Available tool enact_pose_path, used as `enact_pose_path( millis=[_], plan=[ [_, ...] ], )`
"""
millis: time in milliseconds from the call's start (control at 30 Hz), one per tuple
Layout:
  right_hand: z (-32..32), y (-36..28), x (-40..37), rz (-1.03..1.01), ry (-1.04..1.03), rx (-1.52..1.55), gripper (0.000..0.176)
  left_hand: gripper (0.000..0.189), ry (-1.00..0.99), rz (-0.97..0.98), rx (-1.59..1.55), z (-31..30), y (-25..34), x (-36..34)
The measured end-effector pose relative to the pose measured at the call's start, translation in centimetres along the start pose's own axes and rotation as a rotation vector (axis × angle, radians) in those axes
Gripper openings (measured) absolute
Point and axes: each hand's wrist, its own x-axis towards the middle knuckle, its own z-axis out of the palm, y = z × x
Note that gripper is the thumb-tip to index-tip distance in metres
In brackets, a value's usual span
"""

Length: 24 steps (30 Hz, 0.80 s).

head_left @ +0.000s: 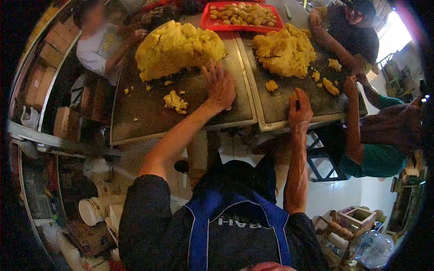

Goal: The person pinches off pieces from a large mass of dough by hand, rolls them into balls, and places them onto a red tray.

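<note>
My left hand (220, 86) is over the dark tabletop, fingers spread, with its fingertips at the lower right edge of a large yellow dough-like mound (176, 49). A small crumbly yellow clump (175, 102) sits to the left of that hand. My right hand (299, 108) is at the near edge of the right-hand table (282, 101), its fingers pointing forward and somewhat apart. Beyond it rises a second yellow mound (287, 52). A small yellow lump (271, 86) lies left of my right fingertips, and more pieces (331, 86) lie to the right.
A red tray (210, 25) at the back holds many round yellowish balls (242, 13). One person (97, 45) stands at the left, and others (343, 34) are at the right side. White buckets (90, 211) and a clear plastic jug (373, 248) are low behind me.
</note>
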Motion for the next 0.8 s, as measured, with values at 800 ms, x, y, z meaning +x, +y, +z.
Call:
enact_pose_path(
  millis=[800],
  plan=[
    [0.0,-1.2,0.0,0.194,0.07,0.247,0.031,0.033,-0.221,0.294,0.077,-2.4,2.1,0.1]
  ],
)
